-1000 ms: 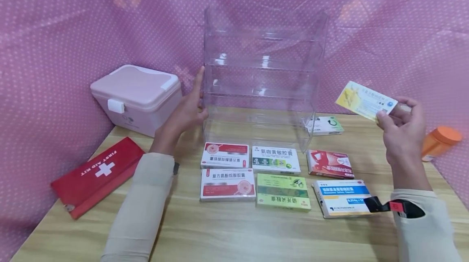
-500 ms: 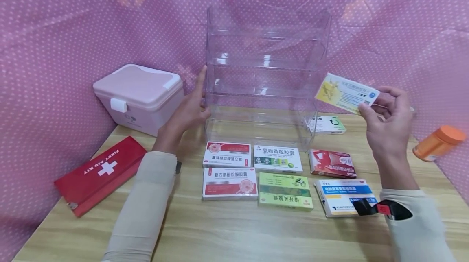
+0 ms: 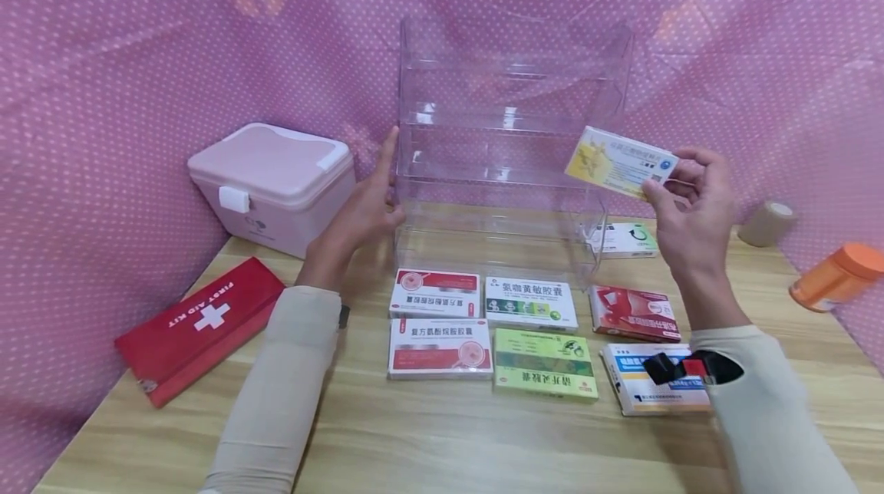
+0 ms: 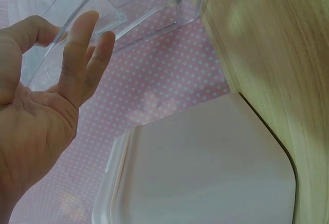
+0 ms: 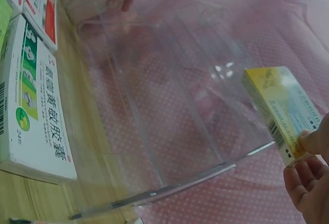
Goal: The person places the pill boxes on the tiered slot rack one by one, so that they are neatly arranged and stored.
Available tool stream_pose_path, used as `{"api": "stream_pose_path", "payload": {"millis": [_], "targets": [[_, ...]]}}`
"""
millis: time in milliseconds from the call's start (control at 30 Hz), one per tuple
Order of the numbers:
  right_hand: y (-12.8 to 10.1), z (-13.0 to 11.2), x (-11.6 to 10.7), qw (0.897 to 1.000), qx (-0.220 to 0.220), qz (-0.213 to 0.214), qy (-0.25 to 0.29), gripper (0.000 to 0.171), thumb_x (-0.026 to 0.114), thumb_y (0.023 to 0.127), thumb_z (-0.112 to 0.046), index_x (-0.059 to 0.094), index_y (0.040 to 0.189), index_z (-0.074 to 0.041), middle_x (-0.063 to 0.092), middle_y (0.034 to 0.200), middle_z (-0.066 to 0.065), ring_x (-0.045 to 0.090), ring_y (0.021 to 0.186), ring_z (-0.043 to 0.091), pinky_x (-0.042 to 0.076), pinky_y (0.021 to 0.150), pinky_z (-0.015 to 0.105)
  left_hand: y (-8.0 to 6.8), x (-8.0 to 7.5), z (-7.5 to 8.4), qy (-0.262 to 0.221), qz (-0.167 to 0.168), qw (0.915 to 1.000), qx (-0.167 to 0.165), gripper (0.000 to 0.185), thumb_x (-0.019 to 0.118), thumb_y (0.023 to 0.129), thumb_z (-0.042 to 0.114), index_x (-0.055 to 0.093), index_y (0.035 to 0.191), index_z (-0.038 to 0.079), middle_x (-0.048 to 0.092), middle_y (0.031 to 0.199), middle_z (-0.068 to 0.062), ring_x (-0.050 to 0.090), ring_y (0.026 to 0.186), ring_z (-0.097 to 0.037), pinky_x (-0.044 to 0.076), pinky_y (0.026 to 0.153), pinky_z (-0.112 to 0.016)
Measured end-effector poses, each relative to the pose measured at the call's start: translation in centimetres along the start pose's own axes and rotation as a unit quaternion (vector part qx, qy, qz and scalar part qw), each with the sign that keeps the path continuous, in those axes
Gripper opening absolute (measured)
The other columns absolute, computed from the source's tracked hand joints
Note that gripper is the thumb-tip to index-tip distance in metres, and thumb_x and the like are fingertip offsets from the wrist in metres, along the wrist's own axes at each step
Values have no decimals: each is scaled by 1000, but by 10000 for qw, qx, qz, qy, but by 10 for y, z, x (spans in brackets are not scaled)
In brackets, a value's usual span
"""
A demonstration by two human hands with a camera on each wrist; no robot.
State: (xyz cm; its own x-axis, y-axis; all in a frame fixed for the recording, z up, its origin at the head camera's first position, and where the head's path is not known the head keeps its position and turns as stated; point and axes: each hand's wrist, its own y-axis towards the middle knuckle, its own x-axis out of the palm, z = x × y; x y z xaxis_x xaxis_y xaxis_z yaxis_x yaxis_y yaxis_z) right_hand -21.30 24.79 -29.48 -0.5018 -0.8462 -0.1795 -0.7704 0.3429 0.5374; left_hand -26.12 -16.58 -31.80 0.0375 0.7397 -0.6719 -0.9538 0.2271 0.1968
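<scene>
My right hand pinches a thin yellow-and-white medicine box between thumb and fingers. It is raised in front of the right side of a clear tiered display rack, apart from it in the right wrist view. My left hand holds the rack's left side edge; in the left wrist view its thumb and fingers meet the transparent side panel. On the table before the rack lie two red-and-white medicine boxes, a white-and-green one, a lime green one, a red one and a blue-and-white one.
A pink lidded storage box and a red first aid pouch are on the left. Another white-and-green box lies by the rack's right foot. A beige roll and an orange bottle are farther right. Pink dotted cloth hangs behind.
My right hand has carried the yellow-and-white medicine box leftward and slightly up toward the rack, uncovering the beige roll. The left hand stays at the rack's edge. The view has shifted a little.
</scene>
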Motion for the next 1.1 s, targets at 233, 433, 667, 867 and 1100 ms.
{"api": "stream_pose_path", "payload": {"millis": [233,433,667,867,1100], "targets": [[20,-4,30,9997,-221,-84,3,47,69,94,7,61,135,-14,65,106,-13,66,96,5,58,83,11,0,2,0,98,35,9999,90,124,66,93,-3,-15,167,54,55,156,-27,67,110,-37,59,88,-47],[41,-19,57,9977,-512,-268,-348,44,70,96,4,62,136,-14,64,106,-14,64,98,3,58,88,17,1,3,-1,81,1,9999,120,126,67,92,-4,-15,167,54,60,150,-26,68,108,-35,58,80,-42],[78,-48,87,9971,-609,-335,-296,45,68,97,6,60,137,-14,61,106,-14,63,101,4,60,97,24,2,3,-2,39,8,9999,104,126,68,92,-4,-15,167,56,57,155,-25,69,110,-35,59,82,-43],[105,-60,102,9951,-790,-296,-516,44,68,98,3,60,136,-18,62,106,-12,63,101,5,59,95,22,3,6,-3,-28,35,9999,151,127,69,91,-5,-13,167,55,60,150,-26,69,110,-35,59,87,-47],[135,-77,108,9944,-701,-310,-726,43,65,102,-3,58,136,-28,64,109,-14,65,100,4,57,96,21,4,10,-2,-110,37,9998,176,129,69,89,-6,-12,167,56,58,153,-27,69,110,-36,60,88,-47]]}}
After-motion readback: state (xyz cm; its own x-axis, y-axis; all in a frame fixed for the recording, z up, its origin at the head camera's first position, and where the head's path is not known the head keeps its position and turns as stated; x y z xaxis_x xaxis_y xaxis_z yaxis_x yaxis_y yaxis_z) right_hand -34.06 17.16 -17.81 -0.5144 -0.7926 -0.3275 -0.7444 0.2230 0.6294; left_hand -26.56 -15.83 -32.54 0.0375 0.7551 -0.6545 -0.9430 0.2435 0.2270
